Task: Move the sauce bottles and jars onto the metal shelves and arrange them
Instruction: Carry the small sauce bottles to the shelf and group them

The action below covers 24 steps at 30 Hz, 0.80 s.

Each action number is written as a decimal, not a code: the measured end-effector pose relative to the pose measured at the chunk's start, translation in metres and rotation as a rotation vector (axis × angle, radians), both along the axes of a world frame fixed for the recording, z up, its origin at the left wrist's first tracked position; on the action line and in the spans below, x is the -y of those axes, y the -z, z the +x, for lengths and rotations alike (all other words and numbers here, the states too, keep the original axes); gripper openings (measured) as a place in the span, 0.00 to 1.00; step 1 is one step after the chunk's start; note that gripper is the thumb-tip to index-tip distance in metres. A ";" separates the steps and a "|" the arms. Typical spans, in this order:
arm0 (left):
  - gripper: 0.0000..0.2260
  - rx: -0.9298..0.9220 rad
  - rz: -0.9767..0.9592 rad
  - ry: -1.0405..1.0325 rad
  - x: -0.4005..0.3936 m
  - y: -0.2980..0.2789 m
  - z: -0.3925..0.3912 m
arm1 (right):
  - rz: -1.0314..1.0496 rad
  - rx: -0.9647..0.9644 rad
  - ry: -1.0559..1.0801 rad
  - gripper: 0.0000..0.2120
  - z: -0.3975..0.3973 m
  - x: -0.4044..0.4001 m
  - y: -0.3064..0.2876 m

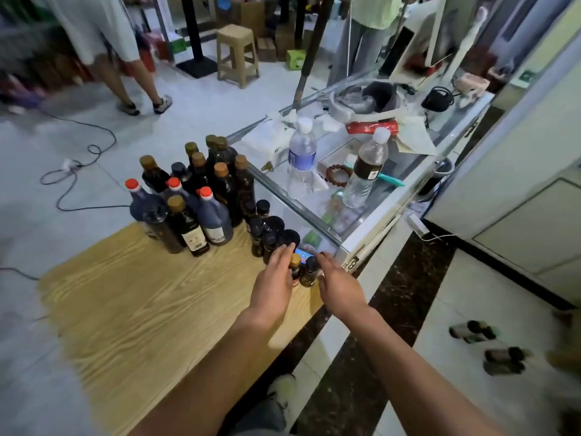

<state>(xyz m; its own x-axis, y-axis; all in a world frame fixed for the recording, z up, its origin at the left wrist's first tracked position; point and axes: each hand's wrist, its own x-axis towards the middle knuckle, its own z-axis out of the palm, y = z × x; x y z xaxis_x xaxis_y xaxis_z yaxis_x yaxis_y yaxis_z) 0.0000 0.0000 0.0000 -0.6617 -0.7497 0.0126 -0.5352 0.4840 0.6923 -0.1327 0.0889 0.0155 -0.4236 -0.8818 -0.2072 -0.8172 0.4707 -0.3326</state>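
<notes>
Several tall dark sauce bottles (195, 196) with gold, red and black caps stand clustered at the far end of a wooden table (141, 294). To their right is a group of small dark jars (270, 228). Two small bottles stand at the table's right edge, one gold-capped (295, 266) and one dark-capped (309, 272). My left hand (276, 278) is against the left side of the gold-capped one, fingers straight and apart. My right hand (336, 284) is at the right of the dark-capped one, fingers spread. Neither hand has closed around a bottle. No metal shelves are in view.
A glass counter (314, 215) adjoins the table on the right, holding two water bottles (301, 155), a bead bracelet and clutter. A person's legs (125, 77) and a plastic stool (237, 55) stand on the floor beyond. A cable (78, 171) lies left; shoes (471, 332) lie right.
</notes>
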 end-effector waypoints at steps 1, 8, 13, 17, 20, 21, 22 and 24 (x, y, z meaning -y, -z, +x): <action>0.26 0.027 0.014 -0.007 0.006 0.004 -0.003 | 0.027 -0.004 0.015 0.27 -0.003 0.006 0.002; 0.26 0.093 0.095 0.053 0.039 0.027 -0.012 | 0.159 -0.044 -0.053 0.30 -0.015 0.033 0.024; 0.26 0.094 0.064 0.079 0.042 0.045 -0.019 | 0.086 0.059 0.077 0.23 -0.023 0.045 0.034; 0.22 0.123 0.102 0.060 0.046 0.044 -0.029 | 0.097 0.083 0.108 0.20 -0.026 0.048 0.042; 0.22 0.168 0.088 0.046 0.043 0.045 -0.032 | 0.086 0.065 0.139 0.21 -0.023 0.050 0.046; 0.23 0.174 0.088 0.046 0.042 0.047 -0.033 | 0.079 0.063 0.154 0.20 -0.022 0.051 0.047; 0.23 0.174 0.085 0.045 0.042 0.048 -0.033 | 0.068 0.065 0.174 0.19 -0.021 0.052 0.048; 0.21 0.156 0.087 0.030 0.041 0.048 -0.033 | 0.063 0.082 0.194 0.18 -0.021 0.053 0.051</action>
